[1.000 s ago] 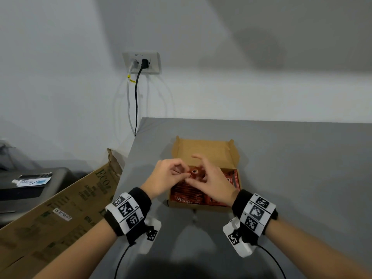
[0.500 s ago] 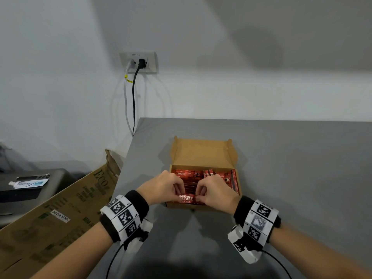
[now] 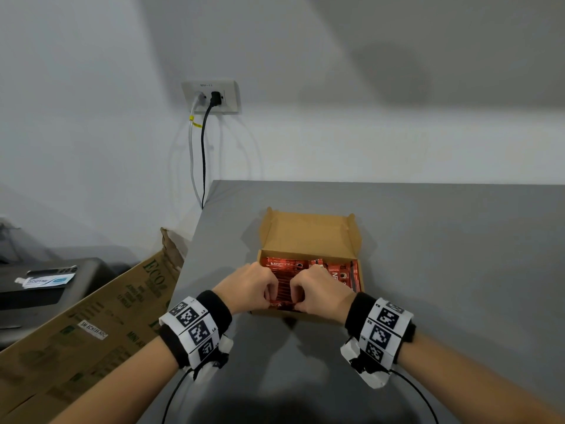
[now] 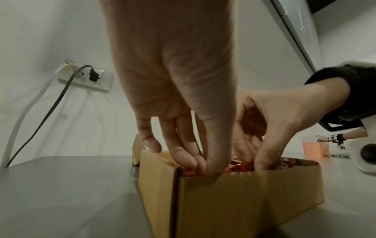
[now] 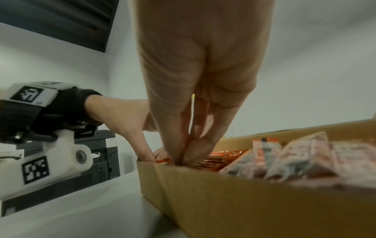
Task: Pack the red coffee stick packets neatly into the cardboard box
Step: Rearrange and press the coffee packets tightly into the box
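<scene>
- Head view: the cardboard box (image 3: 308, 237) sits near the left edge of the grey desk (image 3: 443, 270), its lid folded back toward the wall; red coffee stick packets (image 3: 336, 270) fill it, some lying flat, others standing on edge at the right side.
- My left hand (image 3: 250, 286) and my right hand (image 3: 321, 290) reach down over the box's near wall, fingers curled, each pinching an end of one packet (image 3: 282, 306) lying just inside that wall.
- Left wrist view: my thumb and fingertips (image 4: 189, 161) close on the packet's edge at the box's near left corner.
- Right wrist view: my fingertips (image 5: 191, 154) pinch together on packets just inside the box wall.
- A larger cardboard carton (image 3: 91, 316) leans beside the desk's left edge; a wall socket (image 3: 211, 96) with two cables is behind.
</scene>
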A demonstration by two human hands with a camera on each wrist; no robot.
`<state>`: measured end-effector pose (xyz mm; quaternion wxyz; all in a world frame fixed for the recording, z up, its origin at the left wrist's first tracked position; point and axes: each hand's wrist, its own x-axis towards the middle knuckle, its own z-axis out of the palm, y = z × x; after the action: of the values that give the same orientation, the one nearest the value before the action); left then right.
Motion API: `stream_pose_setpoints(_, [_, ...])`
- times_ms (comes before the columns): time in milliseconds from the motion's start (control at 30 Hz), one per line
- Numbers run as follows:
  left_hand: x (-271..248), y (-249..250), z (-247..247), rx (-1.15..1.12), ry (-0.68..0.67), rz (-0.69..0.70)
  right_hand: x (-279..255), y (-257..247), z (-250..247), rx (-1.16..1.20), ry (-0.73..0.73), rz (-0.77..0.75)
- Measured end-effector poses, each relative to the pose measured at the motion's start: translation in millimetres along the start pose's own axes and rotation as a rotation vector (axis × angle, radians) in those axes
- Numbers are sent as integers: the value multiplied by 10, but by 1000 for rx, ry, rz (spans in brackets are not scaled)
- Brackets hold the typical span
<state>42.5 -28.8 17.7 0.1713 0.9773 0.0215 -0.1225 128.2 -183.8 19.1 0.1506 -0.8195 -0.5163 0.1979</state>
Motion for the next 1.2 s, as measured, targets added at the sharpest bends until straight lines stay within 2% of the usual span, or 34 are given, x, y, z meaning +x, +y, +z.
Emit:
stream_pose_setpoints(167, [29, 31, 8, 63, -14, 18, 51, 42, -87, 60, -110, 40])
stream_pose_setpoints(333, [56, 7, -55, 108, -7, 32, 74, 14, -138, 57, -86, 43])
stream_pose_setpoints(433, [57, 25, -77, 144, -11, 47, 62, 15, -110, 74, -130, 29])
stream_pose_setpoints(567, [65, 89, -8, 220, -50, 63, 89, 11, -32, -8, -164, 5])
stream_pose_setpoints(700, [98, 72, 46, 238, -43, 48, 125, 1, 29, -95, -135, -16])
stream_pose_setpoints(800, [104, 64, 23, 226, -51, 50, 110, 22, -36, -41, -177, -1])
stream_pose_setpoints(900, [100, 16, -28, 137, -90, 28, 70, 139, -186, 82, -108, 97])
stream_pose_setpoints(1067, [114, -87, -71, 6, -163, 3, -32, 625, -398, 44, 259, 373])
stream_pose_setpoints(1100, [124, -81, -82, -6, -164, 2, -61, 690, -391, 22, 274, 423])
stream_pose_setpoints(1200, [141, -1, -88, 95, -181, 28, -136, 699, -298, 4, 173, 528])
